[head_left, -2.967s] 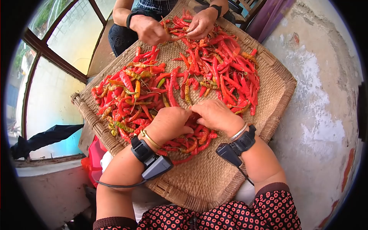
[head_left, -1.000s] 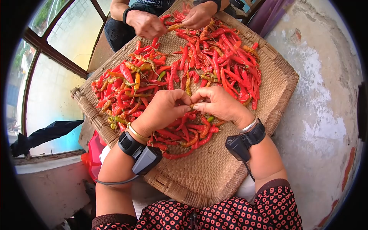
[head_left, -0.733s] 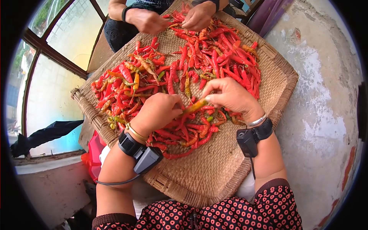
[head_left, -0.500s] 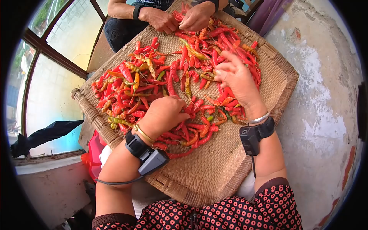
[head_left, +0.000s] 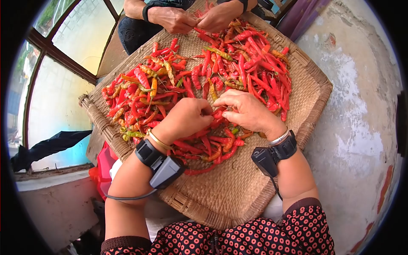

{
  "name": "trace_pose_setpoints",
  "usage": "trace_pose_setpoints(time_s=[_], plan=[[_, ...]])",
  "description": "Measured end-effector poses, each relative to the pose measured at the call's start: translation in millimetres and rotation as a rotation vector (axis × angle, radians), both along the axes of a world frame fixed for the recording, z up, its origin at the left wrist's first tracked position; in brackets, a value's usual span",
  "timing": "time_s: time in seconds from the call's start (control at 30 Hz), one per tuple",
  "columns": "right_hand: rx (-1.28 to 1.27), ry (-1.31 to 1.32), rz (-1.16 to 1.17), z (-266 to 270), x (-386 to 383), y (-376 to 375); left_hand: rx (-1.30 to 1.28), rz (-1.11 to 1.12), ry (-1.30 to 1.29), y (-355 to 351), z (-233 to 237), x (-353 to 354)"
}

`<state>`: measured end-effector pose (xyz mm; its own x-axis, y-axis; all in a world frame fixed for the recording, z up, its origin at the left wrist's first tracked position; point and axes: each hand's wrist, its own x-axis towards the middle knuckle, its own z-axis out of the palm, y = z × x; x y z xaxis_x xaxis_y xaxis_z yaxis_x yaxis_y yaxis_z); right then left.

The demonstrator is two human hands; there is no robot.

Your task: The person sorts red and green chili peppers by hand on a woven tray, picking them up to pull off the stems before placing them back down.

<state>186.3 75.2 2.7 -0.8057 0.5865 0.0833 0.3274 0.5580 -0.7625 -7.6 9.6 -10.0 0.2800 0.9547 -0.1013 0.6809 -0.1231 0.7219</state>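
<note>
My left hand [head_left: 187, 120] is closed above the middle of a woven tray [head_left: 246, 182], its fingertips turned inward; what they hold, if anything, is hidden. Close to it, my right hand [head_left: 251, 112] has its fingers curved and its thumb apart from them, over red chili peppers. The fingertips of the two hands nearly meet. Beneath and beside my left hand spreads a heap of red, orange and greenish chili peppers [head_left: 127, 104]. Beyond my right hand lies a mostly red heap of chili peppers [head_left: 265, 80]. More chili peppers [head_left: 212, 148] lie nearer to me.
Across the tray, another person's hands [head_left: 173, 19] come together over the far chili peppers. A worn plaster wall [head_left: 352, 127] stands on the right. Windows [head_left: 59, 97] and a dark folded cloth or umbrella [head_left: 51, 148] are on the left, above a red bag [head_left: 104, 168].
My right hand has come down and left from above the right heap to beside my left hand. My left hand has barely shifted. The other person's hands have moved slightly.
</note>
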Motion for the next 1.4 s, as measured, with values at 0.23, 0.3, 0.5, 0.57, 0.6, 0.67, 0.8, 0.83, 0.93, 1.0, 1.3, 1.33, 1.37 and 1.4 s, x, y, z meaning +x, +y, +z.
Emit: trace_pose_setpoints(time_s=[0.23, 0.3, 0.5, 0.57, 0.6, 0.67, 0.8, 0.83, 0.93, 1.0, 1.3, 1.33, 1.37, 1.4], plan=[[-0.038, -0.086, 0.014, 6, 6, 4, -0.128, 0.072, -0.4, -2, 11, -4], [-0.007, -0.095, 0.01, 6, 8, 4, -0.158, 0.094, -0.4, -3, 11, -4], [-0.144, -0.256, -0.231, 13, 16, 13, 0.076, 0.035, 0.215, -8, 9, -5], [-0.332, -0.028, -0.342, 13, 20, 23, 0.052, 0.005, 0.228, -7, 4, -3], [-0.517, 0.203, -0.451, 13, 20, 26, 0.027, -0.026, 0.241, -7, 0, -1], [-0.539, 0.472, -0.468, 14, 17, 28, 0.099, -0.079, 0.267, -10, -6, 3], [-0.245, 0.374, -0.693, 1, 16, 30, 0.105, -0.157, 0.357, -15, -7, 18], [-0.194, 0.335, -0.64, -8, 16, 33, 0.083, -0.161, 0.392, -16, -7, 20], [-0.263, 0.27, -0.561, -3, 10, 24, 0.081, -0.165, 0.47, -15, -10, 24], [-0.124, 0.108, -0.352, -1, 6, 15, 0.104, -0.153, 0.467, -14, -12, 22], [-0.073, 0.0, -0.034, -1, 1, -3, 0.093, -0.015, 0.012, -2, 1, 7], [-0.186, 0.003, -0.079, 0, 0, -3, 0.084, -0.005, -0.074, -1, 2, 7], [-0.3, 0.007, -0.125, 2, 0, -4, 0.084, -0.008, -0.074, -1, 3, 7], [-0.3, 0.008, -0.128, 5, 1, -3, 0.081, 0.007, -0.091, -2, 5, 8]])
